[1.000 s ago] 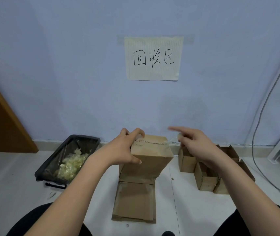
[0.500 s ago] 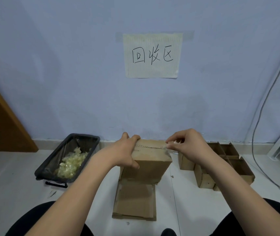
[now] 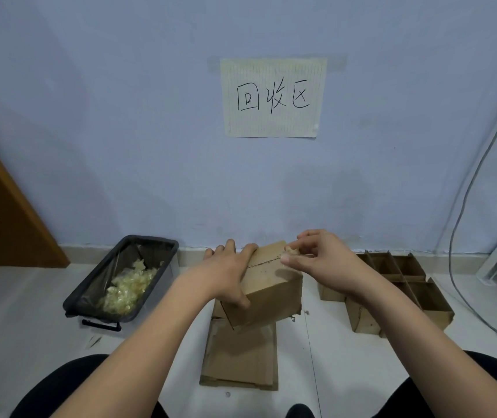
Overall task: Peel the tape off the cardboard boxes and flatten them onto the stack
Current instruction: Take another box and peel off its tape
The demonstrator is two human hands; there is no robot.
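Tape-peeling step in hand, judged from the pinch at the seam; flattening not yet done. From the left: black bin [image 3: 162, 245] lined with clear plastic, holding crumpled yellowish tape scraps [image 3: 129, 288]. Then left hand [image 3: 229, 273], fingers curled over the top edge of the closed brown cardboard box [image 3: 271, 292], thumb on its front face. Box tilted, raised above the flat cardboard stack [image 3: 241, 357] on the floor. Right hand [image 3: 319, 260] pinching a small tape end [image 3: 291, 251] at the box top seam. Next: probably a steady pull along the seam, left hand bracing. Far right: opened boxes with dividers [image 3: 404, 282].
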